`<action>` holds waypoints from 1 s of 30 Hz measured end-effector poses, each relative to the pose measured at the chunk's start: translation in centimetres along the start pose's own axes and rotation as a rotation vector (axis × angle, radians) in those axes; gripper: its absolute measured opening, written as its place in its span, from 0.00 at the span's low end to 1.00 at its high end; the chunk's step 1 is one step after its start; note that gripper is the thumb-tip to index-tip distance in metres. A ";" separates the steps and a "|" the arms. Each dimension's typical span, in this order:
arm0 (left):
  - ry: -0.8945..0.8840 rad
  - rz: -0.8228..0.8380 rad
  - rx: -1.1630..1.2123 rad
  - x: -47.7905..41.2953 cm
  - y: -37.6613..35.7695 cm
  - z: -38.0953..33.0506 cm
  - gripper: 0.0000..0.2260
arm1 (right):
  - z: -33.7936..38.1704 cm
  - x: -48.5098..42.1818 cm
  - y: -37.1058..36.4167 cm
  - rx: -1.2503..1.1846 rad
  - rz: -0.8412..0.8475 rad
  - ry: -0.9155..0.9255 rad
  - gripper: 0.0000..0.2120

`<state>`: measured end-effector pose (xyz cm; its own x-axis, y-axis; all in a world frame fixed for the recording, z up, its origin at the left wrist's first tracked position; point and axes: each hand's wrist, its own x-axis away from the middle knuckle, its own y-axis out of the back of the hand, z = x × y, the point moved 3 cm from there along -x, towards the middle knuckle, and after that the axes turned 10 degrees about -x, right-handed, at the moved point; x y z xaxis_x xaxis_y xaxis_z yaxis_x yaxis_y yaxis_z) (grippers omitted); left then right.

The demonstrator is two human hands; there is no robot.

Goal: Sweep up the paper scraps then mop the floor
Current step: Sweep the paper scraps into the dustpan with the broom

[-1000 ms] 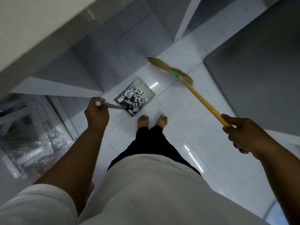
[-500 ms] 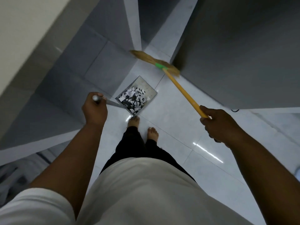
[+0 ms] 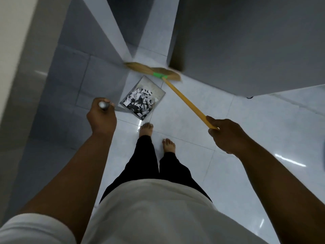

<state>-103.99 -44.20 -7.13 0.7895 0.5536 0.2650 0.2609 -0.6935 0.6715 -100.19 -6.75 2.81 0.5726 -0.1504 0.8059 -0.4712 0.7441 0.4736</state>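
Observation:
My left hand (image 3: pixel 102 118) grips the metal handle of a square grey dustpan (image 3: pixel 158 90), held above the white tiled floor (image 3: pixel 255 131) in front of my bare feet. Black and white paper scraps (image 3: pixel 139 103) fill the pan. My right hand (image 3: pixel 226 134) grips the yellow stick of a straw broom (image 3: pixel 182 97). Its bristle head, bound with green tape, points away from me just beyond the dustpan.
A grey door or panel (image 3: pixel 246 41) stands ahead on the right, with a narrow gap of floor beside it. Grey tiled walls (image 3: pixel 66 85) close in on the left. A dark cable end (image 3: pixel 249 97) lies at the panel's base.
I have walked and turned, so the walls and door have shifted in view. Both hands keep their grips on dustpan and broom, and the shelving seen at the left is gone from view.

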 end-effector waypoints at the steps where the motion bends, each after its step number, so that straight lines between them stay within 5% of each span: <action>1: -0.007 0.021 -0.003 -0.4 -0.1 -0.1 0.14 | -1.1 0.9 0.0 -0.016 -0.013 -0.015 0.22; 5: -0.084 0.120 -0.088 -2.2 -0.5 -1.3 0.08 | -5.5 4.5 -0.1 -0.039 -0.062 -0.144 0.23; 19: -0.418 0.377 -0.246 -0.8 -7.8 -7.8 0.06 | -20.3 7.8 -2.0 -0.668 -0.467 -0.629 0.15; 25: -0.451 0.351 -0.314 -1.3 -8.2 -8.9 0.05 | -20.5 1.0 0.7 -0.719 -0.528 -0.682 0.11; 28: -0.430 0.348 -0.314 -1.5 -7.4 -8.6 0.06 | -17.8 -3.1 0.7 -0.781 -0.373 -0.801 0.16; 30: -0.411 0.341 -0.305 -1.6 -6.5 -8.1 0.06 | -14.5 -6.2 -1.5 -0.775 -0.460 -0.635 0.20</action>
<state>-111.45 -36.86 -6.31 0.9660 0.0581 0.2518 -0.1669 -0.6034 0.7798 -93.27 2.54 -8.01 0.0316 -0.6599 0.7507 0.3740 0.7043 0.6034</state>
